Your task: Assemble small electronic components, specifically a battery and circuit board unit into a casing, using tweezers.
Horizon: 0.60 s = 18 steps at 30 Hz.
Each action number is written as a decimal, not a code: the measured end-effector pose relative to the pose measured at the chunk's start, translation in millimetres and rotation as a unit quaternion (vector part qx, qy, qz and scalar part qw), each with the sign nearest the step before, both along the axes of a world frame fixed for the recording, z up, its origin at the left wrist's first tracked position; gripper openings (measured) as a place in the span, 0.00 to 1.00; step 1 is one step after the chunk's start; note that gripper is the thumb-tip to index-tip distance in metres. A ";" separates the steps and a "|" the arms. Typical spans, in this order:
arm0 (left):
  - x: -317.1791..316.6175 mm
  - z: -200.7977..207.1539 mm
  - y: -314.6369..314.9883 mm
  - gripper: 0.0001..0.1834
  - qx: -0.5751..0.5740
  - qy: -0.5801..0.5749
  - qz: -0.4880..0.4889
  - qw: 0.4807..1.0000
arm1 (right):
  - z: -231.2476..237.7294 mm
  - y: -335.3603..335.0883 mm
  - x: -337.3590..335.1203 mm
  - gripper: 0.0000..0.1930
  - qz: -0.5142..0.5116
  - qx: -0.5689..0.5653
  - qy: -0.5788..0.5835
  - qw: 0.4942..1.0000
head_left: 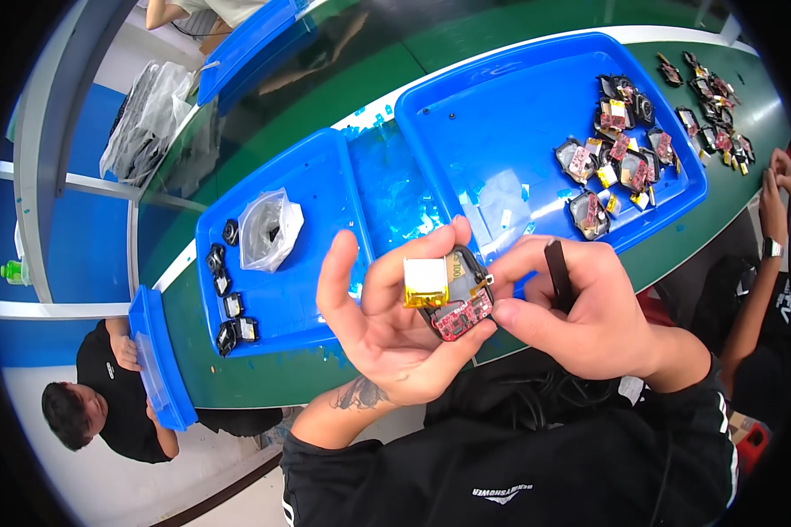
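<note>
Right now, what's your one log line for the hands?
left hand: holds open gadget | right hand: holds black stick, at gadget's right edge | battery: over gadget's left edge

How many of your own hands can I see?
2: the left hand, holding an opened black device near the middle, and the right hand just right of it, gripping a slim black bar.

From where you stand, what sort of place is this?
Probably an electronics workshop: an opened device with a red circuit board in the left hand, a blue tray of more devices, and a green workbench.
</note>
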<state>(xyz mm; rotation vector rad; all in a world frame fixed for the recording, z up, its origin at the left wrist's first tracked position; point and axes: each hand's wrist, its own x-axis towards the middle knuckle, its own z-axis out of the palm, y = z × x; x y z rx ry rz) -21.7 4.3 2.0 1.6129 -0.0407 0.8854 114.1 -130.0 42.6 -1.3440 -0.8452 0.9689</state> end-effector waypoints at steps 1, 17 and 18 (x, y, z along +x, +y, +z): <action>0.3 -0.4 1.2 0.63 0.025 0.009 0.002 1.000 | 1.8 -0.5 1.6 0.07 -0.006 0.003 -0.010 1.000; 6.9 4.8 -7.2 0.38 -0.141 0.064 -0.128 0.980 | -6.9 6.5 6.8 0.06 -0.089 -0.006 0.007 0.996; 7.7 7.4 -7.2 0.37 -0.166 0.083 -0.123 0.975 | -8.8 6.8 8.4 0.06 -0.084 -0.008 0.009 0.996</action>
